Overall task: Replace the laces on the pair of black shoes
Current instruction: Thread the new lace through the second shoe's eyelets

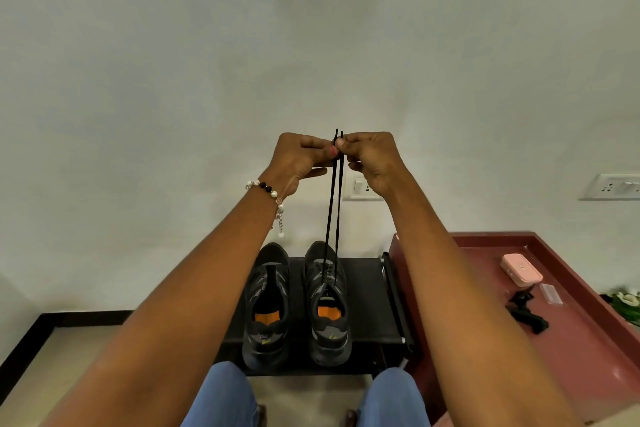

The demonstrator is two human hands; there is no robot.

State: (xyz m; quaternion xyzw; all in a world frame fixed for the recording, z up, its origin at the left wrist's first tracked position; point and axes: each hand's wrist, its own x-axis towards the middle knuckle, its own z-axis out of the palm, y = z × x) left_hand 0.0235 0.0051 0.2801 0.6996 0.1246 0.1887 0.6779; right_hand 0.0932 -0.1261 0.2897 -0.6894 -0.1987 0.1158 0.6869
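Two black shoes with orange insoles stand side by side on a low black rack [367,291], toes toward the wall. The left shoe [266,305] shows no lace. From the right shoe [327,302] a black lace [333,204] runs straight up in two taut strands. My left hand [301,158] and my right hand [372,156] are raised together in front of the wall, and each pinches the lace strands near their tips. The two tips stick up just above my fingers.
A dark red table [571,288] stands right of the rack, carrying a pink case [521,269], a small clear piece [551,293] and a black object [526,314]. Wall switches [362,187] sit behind my hands. My knees in blue jeans [221,395] are at the bottom.
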